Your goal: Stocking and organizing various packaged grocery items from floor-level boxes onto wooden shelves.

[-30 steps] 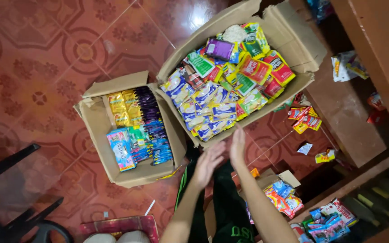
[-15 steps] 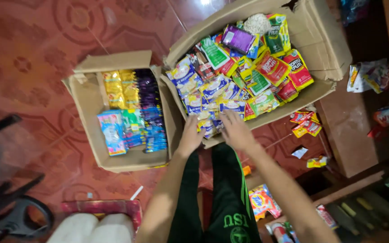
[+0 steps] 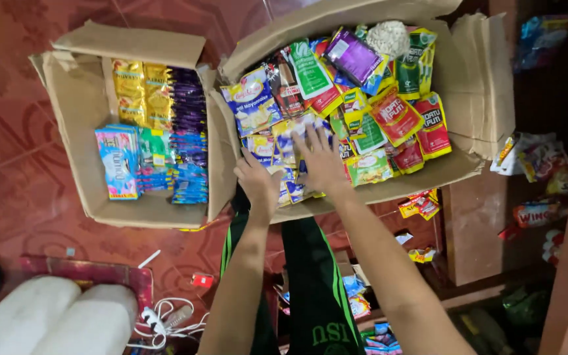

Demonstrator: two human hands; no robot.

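Blue-and-white sachets (image 3: 284,154) lie under our right hand (image 3: 320,161), its fingers spread flat on them, gripping nothing. Our left hand (image 3: 258,184) rests curled at the near edge of the large cardboard box (image 3: 474,79); whether it pinches a packet we cannot tell. A smaller box (image 3: 73,118) stands just beside.

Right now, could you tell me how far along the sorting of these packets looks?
Done, it seems: the smaller box holds sachets lined up in neat rows. In hand: both hands are in the larger box, the right hand flat on the blue and white packets, the left hand at their near edge. Left: that box's mixed pouches lie jumbled, and loose packets sit on the floor.
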